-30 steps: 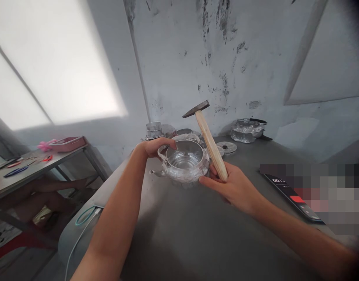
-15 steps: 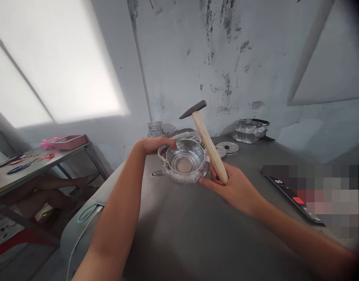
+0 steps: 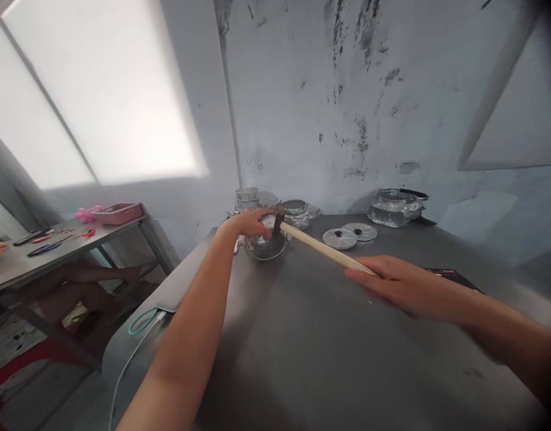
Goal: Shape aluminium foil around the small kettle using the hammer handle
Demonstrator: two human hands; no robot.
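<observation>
A shiny metal kettle (image 3: 270, 248) with a short spout stands tilted near the far left part of the table. My left hand (image 3: 246, 224) grips its upper side, thumb and fingers curled at the rim and partly covering it. The hammer (image 3: 322, 245) has a dark head and a pale wooden handle. My right hand (image 3: 387, 278) is wrapped round the end of that handle, and the head lies over the kettle beside my left fingertips; I cannot tell whether it touches the metal.
Behind the kettle are a perforated metal cup (image 3: 247, 197) and a foil-wrapped pot (image 3: 297, 209). Two round lids (image 3: 340, 238) lie right of it, with another wrapped pot (image 3: 394, 206) farther right. A side table (image 3: 78, 248) carries a pink tray (image 3: 118, 214) and tools; a person's legs show beneath.
My right hand has moved right, away from the kettle, and the raised hammer has swung down so its head is at the kettle. The kettle has tipped and its opening is less visible.
</observation>
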